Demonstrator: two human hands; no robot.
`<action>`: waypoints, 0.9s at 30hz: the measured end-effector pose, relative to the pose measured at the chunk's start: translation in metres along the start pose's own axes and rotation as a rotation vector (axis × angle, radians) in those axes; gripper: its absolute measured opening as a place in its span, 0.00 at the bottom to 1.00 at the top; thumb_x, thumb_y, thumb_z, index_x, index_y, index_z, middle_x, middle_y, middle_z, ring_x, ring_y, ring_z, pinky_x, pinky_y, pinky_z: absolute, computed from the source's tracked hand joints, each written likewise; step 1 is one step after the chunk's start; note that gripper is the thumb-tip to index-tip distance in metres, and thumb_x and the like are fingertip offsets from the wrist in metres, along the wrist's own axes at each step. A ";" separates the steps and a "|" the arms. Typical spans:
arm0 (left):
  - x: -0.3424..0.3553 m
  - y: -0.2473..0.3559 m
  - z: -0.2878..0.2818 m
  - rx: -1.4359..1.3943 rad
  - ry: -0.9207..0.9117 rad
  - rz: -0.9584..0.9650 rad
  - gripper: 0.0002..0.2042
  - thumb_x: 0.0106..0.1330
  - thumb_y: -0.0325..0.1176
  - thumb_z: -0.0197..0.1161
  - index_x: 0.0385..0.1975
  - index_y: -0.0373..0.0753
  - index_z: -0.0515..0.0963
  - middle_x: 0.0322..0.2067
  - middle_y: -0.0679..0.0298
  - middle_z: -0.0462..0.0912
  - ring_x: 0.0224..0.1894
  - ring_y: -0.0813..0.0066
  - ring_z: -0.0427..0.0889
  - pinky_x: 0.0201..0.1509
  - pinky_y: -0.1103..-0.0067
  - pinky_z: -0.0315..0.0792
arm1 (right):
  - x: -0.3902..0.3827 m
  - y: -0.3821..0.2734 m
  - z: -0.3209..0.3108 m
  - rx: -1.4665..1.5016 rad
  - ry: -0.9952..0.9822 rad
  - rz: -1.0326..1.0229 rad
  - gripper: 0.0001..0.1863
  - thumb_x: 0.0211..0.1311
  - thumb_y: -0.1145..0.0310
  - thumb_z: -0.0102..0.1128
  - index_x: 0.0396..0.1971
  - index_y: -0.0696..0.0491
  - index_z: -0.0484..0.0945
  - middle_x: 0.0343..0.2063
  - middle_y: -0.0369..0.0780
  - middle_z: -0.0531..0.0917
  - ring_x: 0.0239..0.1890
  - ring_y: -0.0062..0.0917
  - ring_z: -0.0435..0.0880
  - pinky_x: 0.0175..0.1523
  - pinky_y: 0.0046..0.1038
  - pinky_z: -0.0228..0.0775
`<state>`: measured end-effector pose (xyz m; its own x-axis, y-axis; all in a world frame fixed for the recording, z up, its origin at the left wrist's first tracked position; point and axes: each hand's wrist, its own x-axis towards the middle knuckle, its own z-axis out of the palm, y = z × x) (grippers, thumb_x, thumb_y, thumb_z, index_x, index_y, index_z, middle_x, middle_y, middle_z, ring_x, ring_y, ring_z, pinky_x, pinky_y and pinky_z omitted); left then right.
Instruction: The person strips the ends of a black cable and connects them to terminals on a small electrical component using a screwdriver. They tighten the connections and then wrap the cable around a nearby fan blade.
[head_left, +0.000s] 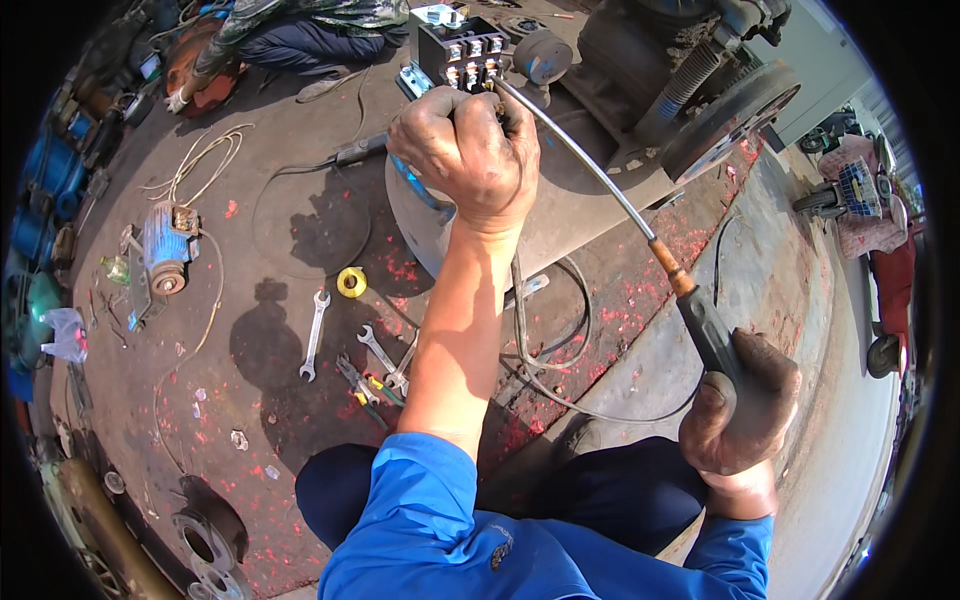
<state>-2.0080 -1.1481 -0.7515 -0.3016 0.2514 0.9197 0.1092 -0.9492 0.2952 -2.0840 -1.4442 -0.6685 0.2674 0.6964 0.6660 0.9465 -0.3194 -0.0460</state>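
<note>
The right grip (740,405) is closed around the handle of a long tool with a straight silver metal shaft, an orange-brown collar and a dark handle (705,335). The shaft slants up and leftward; its tip ends at the lower front terminals of a black, box-shaped electrical unit with rows of silver terminals (465,55). From where I stand, contact at the tip cannot be confirmed. The left grip (465,150) is curled just before that unit, fingers bent; whether they pinch anything cannot be told, the fingertips being hidden.

Right of the unit stands a large dark metal machine (625,45) with a broad grey wheel (735,120). Below the left grip lies a flat grey metal plate (570,225).

On the stained floor (270,430), left of the left forearm, I note a yellow tape roll (352,282), a silver double-ended wrench (315,337) and a pair of pliers (357,380). Farther left sits a blue ribbed motor (170,240), near a loose coil of beige cord (205,165). At upper left, a co-worker in dark trousers (310,48) crouches, one gloved hand beside a rust-red round object (205,75).
</note>
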 end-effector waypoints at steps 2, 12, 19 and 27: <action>-0.001 -0.003 -0.003 -0.012 -0.010 0.006 0.10 0.51 0.28 0.70 0.23 0.45 0.73 0.35 0.65 0.69 0.39 0.63 0.70 0.46 0.66 0.60 | 0.014 -0.005 -0.007 -0.025 -0.118 -0.067 0.33 0.54 0.62 0.76 0.50 0.65 0.69 0.28 0.43 0.78 0.20 0.30 0.75 0.26 0.31 0.68; 0.005 -0.016 -0.002 -0.023 0.013 -0.045 0.10 0.50 0.26 0.69 0.22 0.46 0.73 0.35 0.66 0.68 0.39 0.65 0.70 0.45 0.67 0.60 | 0.021 -0.044 0.003 0.551 -0.176 0.583 0.25 0.61 0.63 0.69 0.50 0.64 0.72 0.25 0.42 0.78 0.20 0.25 0.75 0.26 0.26 0.68; -0.005 -0.001 0.007 -0.197 -0.026 -0.104 0.10 0.53 0.27 0.73 0.21 0.44 0.75 0.32 0.67 0.67 0.34 0.67 0.71 0.35 0.71 0.63 | 0.046 -0.049 -0.007 -0.249 -0.255 0.031 0.33 0.40 0.77 0.73 0.54 0.60 0.76 0.27 0.42 0.80 0.23 0.29 0.81 0.22 0.27 0.71; 0.002 -0.003 -0.009 0.101 -0.039 0.146 0.13 0.57 0.34 0.76 0.21 0.39 0.76 0.31 0.62 0.71 0.32 0.68 0.73 0.34 0.72 0.66 | 0.023 -0.071 0.001 0.821 -0.107 0.707 0.18 0.67 0.67 0.56 0.50 0.63 0.68 0.26 0.48 0.82 0.29 0.38 0.85 0.33 0.37 0.75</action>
<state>-2.0172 -1.1462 -0.7528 -0.2389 0.1213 0.9634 0.2448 -0.9526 0.1806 -2.1453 -1.4050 -0.6510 0.7759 0.5886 0.2267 0.3934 -0.1705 -0.9034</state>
